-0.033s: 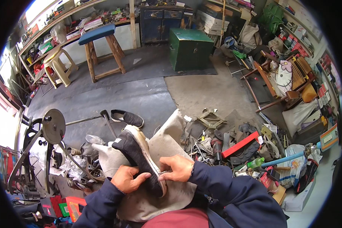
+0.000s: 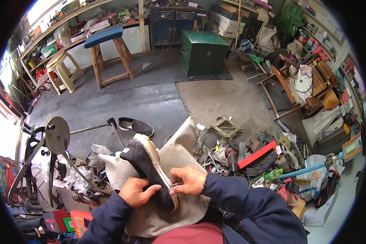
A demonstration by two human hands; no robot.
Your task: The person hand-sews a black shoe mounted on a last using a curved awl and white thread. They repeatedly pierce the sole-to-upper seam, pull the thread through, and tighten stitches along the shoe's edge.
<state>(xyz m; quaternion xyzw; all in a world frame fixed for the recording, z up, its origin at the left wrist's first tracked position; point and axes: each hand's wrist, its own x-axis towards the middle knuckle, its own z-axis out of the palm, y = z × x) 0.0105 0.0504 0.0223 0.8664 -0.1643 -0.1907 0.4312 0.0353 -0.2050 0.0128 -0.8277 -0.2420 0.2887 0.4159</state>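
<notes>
A black shoe (image 2: 148,166) with a pale sole is tilted sole-side right over a beige cloth (image 2: 179,154) on my lap. My left hand (image 2: 136,191) grips the shoe's upper near its lower end. At the edge of the sole, my right hand (image 2: 191,180) pinches a small metal tool (image 2: 176,185). A second black shoe (image 2: 136,126) lies on the floor beyond the cloth. Both sleeves are dark blue.
A metal stand with a round wheel (image 2: 57,135) is at the left. Tools, scraps and a red bar (image 2: 256,154) litter the floor at the right. Farther off are a green box (image 2: 203,53), a blue-topped wooden stool (image 2: 107,51) and a plastic stool (image 2: 63,69).
</notes>
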